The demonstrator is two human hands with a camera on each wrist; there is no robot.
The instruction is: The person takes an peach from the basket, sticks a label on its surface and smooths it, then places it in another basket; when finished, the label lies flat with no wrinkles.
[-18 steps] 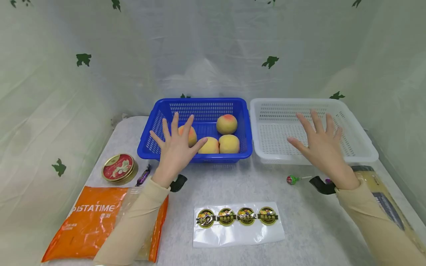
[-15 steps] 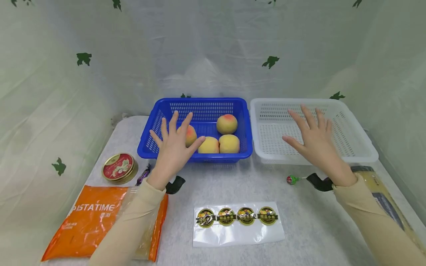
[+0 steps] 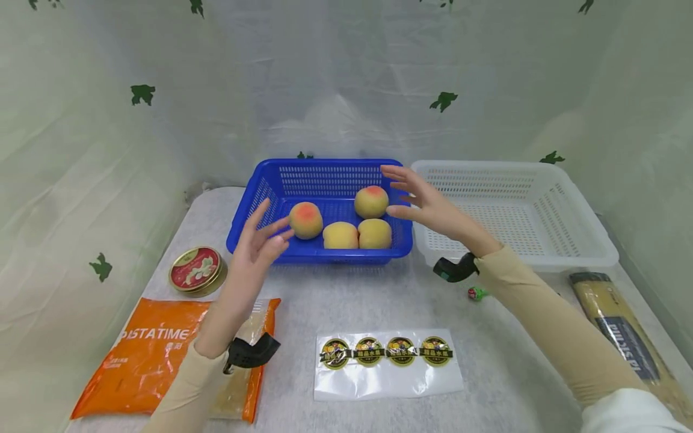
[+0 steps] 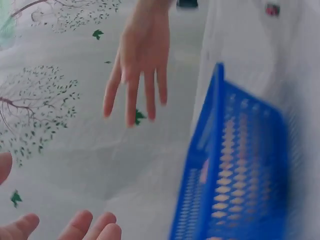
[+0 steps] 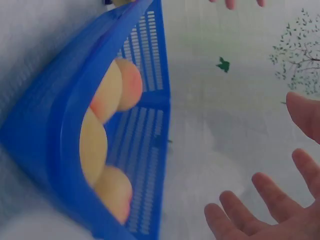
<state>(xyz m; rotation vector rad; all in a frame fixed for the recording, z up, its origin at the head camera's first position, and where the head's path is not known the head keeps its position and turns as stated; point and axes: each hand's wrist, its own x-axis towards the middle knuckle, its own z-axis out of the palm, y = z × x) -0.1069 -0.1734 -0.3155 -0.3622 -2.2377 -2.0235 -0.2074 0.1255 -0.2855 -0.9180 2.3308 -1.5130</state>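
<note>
A blue perforated basket [image 3: 325,260] holds several yellow peaches with red blush, among them a left peach [image 3: 305,221] and a back right peach [image 3: 372,202]. My left hand [image 3: 250,255] hovers at the basket's left front corner, fingers loosely spread and holding nothing. Over the basket's right edge is my right hand [image 3: 428,204], its relaxed fingers reaching toward the back right peach without gripping it. The right wrist view shows the peaches [image 5: 93,147] inside the basket beside the spread right fingers [image 5: 272,195]. In the left wrist view the right hand [image 4: 145,55] appears with straight fingers.
A white basket [image 3: 514,260] adjoins on the right. In front lie a sheet of round stickers [image 3: 390,382] and a lollipop [image 3: 476,294]. An orange bag [image 3: 146,355] and red tin [image 3: 196,269] are on the left, a tan package [image 3: 622,331] on the right.
My right hand has moved left from over the white basket to the blue basket's right edge. My left hand has drawn back to the left, out from over the peaches, and turned.
</note>
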